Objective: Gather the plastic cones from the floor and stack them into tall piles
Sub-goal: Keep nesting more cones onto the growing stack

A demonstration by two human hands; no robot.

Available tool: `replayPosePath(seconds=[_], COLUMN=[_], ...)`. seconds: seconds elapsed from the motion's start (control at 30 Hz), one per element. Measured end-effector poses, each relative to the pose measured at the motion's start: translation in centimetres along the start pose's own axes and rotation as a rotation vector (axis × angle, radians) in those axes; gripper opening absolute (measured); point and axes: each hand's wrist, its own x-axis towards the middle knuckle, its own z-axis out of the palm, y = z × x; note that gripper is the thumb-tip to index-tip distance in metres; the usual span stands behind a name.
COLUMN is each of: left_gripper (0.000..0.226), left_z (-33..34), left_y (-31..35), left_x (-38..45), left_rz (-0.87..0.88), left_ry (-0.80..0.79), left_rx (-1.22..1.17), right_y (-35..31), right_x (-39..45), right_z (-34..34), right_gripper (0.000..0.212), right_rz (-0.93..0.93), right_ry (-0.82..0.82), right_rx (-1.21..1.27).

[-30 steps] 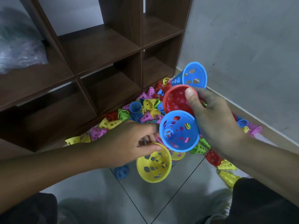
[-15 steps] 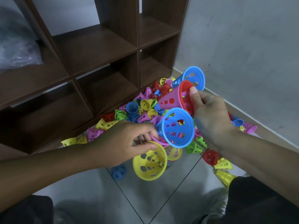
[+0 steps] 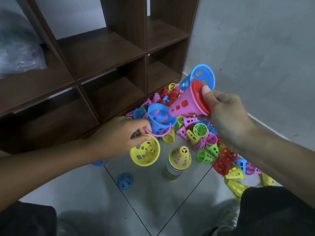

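Observation:
My right hand (image 3: 226,113) grips a pink cone (image 3: 185,104) with a red cone nested inside it, thumb on the red rim, and a blue cone (image 3: 202,76) behind them. The pink tip points at the mouth of a blue cone (image 3: 160,120) that sits in a pink one. My left hand (image 3: 122,135) pinches that pair and a large yellow cone (image 3: 144,152) below. A short stack topped by a yellow cone (image 3: 179,157) stands on the floor. Many loose coloured cones (image 3: 201,133) lie in a heap beyond.
A dark wooden shelf unit (image 3: 105,53) with open compartments stands behind the heap. A grey wall (image 3: 255,48) closes the right side. A plastic bag (image 3: 18,53) sits on a shelf at left. A lone blue cone (image 3: 125,181) lies on the grey floor tiles.
My right hand turned its cones so the pink tip faces left toward the blue cone. My left hand tilted the blue cone's mouth upward. The floor stack came into view.

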Motion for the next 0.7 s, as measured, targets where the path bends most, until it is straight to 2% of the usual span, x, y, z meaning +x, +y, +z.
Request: replayPosePath(seconds=[0.13,0.4,0.57,0.7], left_gripper=[0.014,0.021,0.015,0.017], left_z=[-0.4,0.3,0.7,0.5], left_y=[-0.1,1.5,1.7,1.5], left_x=[0.2,0.5,0.6,0.8], left_rz=[0.067,0.219,0.214,0.173], left_ry=[0.021,-0.003,-0.002,-0.014], left_rx=[0.144,0.146,0.109,0.056], right_y=[0.2,0.2,0.0,0.0], right_x=[-0.6,-1.0,-0.6,-0.3], right_z=[0.6,1.4,1.6,1.6], right_gripper=[0.040,0.040,0.030,0.031], right_rz=[-0.018,-0.025,-0.007,0.020], right_ry=[-0.074,-0.122,-0.073,-0.042], right_rx=[-0.016,-0.039,-0.107,-0.115])
